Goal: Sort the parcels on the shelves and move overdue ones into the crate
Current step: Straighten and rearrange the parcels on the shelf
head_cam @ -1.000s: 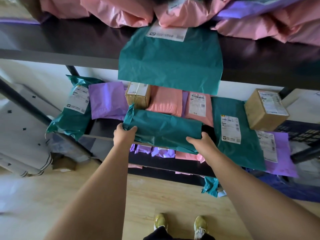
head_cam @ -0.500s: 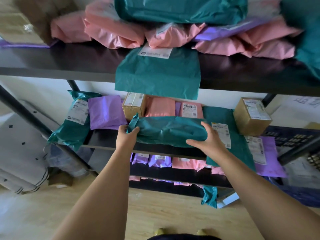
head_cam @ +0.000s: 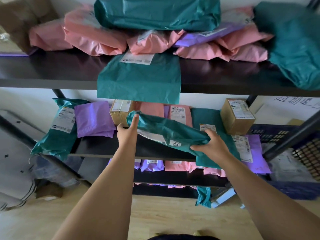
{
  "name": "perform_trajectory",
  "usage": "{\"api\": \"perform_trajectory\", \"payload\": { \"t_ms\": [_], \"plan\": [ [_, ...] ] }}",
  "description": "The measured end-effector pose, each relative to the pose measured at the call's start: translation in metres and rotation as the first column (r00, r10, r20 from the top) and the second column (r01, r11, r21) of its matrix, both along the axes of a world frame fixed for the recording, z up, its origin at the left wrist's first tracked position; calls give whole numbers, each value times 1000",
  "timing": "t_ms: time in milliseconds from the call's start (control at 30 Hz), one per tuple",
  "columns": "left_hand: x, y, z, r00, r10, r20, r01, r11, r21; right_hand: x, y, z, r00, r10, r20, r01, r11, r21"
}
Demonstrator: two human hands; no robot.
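Observation:
A teal parcel (head_cam: 171, 132) is lifted and tilted above the middle shelf (head_cam: 107, 149), its white label showing on the underside. My left hand (head_cam: 128, 132) grips its left end, thumb on top. Its right end is gripped by my right hand (head_cam: 211, 144). Behind it on the shelf lie a purple bag (head_cam: 94, 118), a cardboard box (head_cam: 120, 111), pink bags (head_cam: 180, 115) and another teal bag (head_cam: 207, 118). A dark blue crate (head_cam: 294, 170) stands at the right, behind the shelf's post.
The top shelf (head_cam: 52, 71) holds several pink, purple and teal bags; one teal bag (head_cam: 140, 78) hangs over its front edge. A small box (head_cam: 238, 116) sits on the middle shelf at the right. More bags fill the lower shelf. The floor below is wood.
Both hands have tipped the teal parcel up so its labelled underside now shows, its right end lower. The view has risen, so more of the top shelf is seen.

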State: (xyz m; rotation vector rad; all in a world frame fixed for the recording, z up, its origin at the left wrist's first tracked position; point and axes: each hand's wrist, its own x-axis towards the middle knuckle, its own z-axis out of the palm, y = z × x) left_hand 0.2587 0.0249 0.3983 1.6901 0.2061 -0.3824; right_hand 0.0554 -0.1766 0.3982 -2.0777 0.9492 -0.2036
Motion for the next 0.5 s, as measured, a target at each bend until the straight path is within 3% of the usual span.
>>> {"api": "perform_trajectory", "payload": {
  "t_ms": [67,200,400,500],
  "plan": [
    [-9,-8,-1,997,-57,-54,57,998,-12,-3,0,-1,997,-60,50,44,964,264],
    [-26,-22,-16,950,-240,-199,243,970,-11,-9,0,-8,986,-126,111,26,769,639],
    [-50,-37,-23,848,-411,-334,362,910,-201,-18,13,-9,972,-203,120,-10,473,881],
    [-57,-42,-21,785,-520,-336,396,839,-372,-20,20,-12,982,-175,70,12,428,904]
  ]
}}
